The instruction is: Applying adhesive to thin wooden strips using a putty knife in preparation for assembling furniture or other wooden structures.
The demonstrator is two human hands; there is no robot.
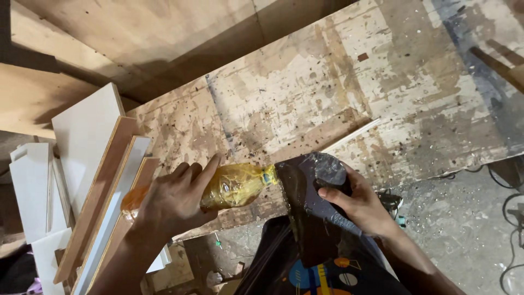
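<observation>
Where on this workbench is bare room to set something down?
The worn, paint-flecked wooden workbench top lies bare beyond both hands, up to its far edge. It is crowded at the left, where stacked white and brown boards lean.

Left hand (174,199) and right hand (357,205) both curled, gripping.

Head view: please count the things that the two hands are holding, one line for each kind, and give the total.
Yellow squeeze bottle, held by the left hand: 1
Dark glossy panel, held by the right hand: 1
Total: 2
</observation>
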